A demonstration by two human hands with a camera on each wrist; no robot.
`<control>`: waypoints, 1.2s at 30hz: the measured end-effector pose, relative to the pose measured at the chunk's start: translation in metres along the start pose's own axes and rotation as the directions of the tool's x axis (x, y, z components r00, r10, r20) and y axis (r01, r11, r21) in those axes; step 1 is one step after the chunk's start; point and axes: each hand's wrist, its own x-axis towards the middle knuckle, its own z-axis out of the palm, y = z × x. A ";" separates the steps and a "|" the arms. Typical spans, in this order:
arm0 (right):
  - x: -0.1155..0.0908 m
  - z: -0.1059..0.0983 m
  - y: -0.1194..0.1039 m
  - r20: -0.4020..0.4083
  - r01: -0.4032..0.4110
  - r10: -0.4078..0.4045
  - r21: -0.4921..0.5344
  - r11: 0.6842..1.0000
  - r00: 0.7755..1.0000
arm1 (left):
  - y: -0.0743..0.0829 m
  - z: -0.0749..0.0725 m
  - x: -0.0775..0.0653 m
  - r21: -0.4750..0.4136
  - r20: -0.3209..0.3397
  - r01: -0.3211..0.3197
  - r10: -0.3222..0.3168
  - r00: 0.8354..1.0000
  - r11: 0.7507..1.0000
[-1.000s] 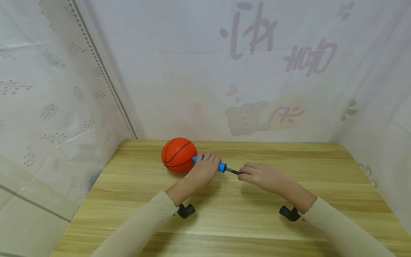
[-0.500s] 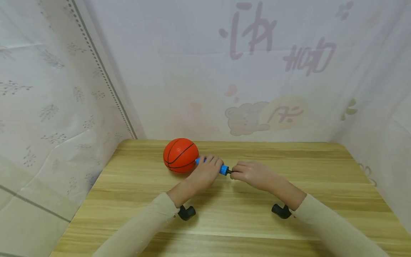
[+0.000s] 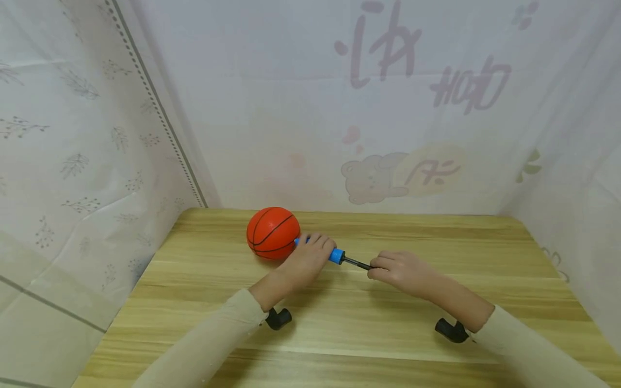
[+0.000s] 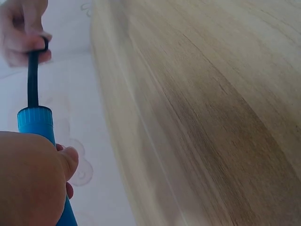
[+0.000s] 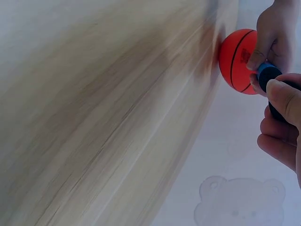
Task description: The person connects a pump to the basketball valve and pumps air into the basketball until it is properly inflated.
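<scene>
My left hand (image 3: 310, 260) grips the blue barrel of a hand pump (image 3: 337, 256), which points left toward an orange-red basketball (image 3: 273, 233) with black lines. The barrel's tip is right at the ball's side. My right hand (image 3: 401, 272) pinches the pump's black handle (image 4: 44, 43) at the end of the drawn-out black rod (image 3: 358, 263). In the left wrist view a long stretch of rod shows above the ribbed blue cap (image 4: 35, 116). The right wrist view has the thumb and fingers curled on the handle, the ball behind. My left palm hides most of the barrel.
A wood-grain table (image 3: 368, 328) lies under both hands. Behind it hangs a pale printed cloth (image 3: 271, 108), and more cloth closes off the left and right sides. Black wrist-camera mounts (image 3: 452, 330) jut out below the sleeves.
Half a second ago the rod was pushed nearly all the way into the barrel. Since then my right hand has drawn back right, pulling it out again. The left hand and ball have barely shifted.
</scene>
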 end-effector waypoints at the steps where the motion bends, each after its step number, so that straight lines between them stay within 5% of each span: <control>1: -0.003 -0.002 -0.001 -0.008 0.003 -0.003 0.001 1.000 1.000 | 0.000 0.000 0.000 -0.003 0.000 0.000 0.000 1.000 1.000; 15: -0.024 -0.020 -0.003 -0.019 0.034 -0.036 -0.061 0.998 0.999 | -0.004 -0.005 0.000 -0.019 0.010 0.008 -0.008 1.000 1.000; 28: -0.002 -0.009 0.004 0.091 -0.010 0.014 -0.051 0.999 0.996 | 0.003 -0.006 0.005 0.012 0.034 0.055 -0.056 0.998 0.998; 36: 0.020 0.008 0.007 0.078 -0.007 0.010 -0.040 0.999 0.997 | 0.006 -0.003 0.006 0.015 0.043 0.059 -0.059 0.997 0.998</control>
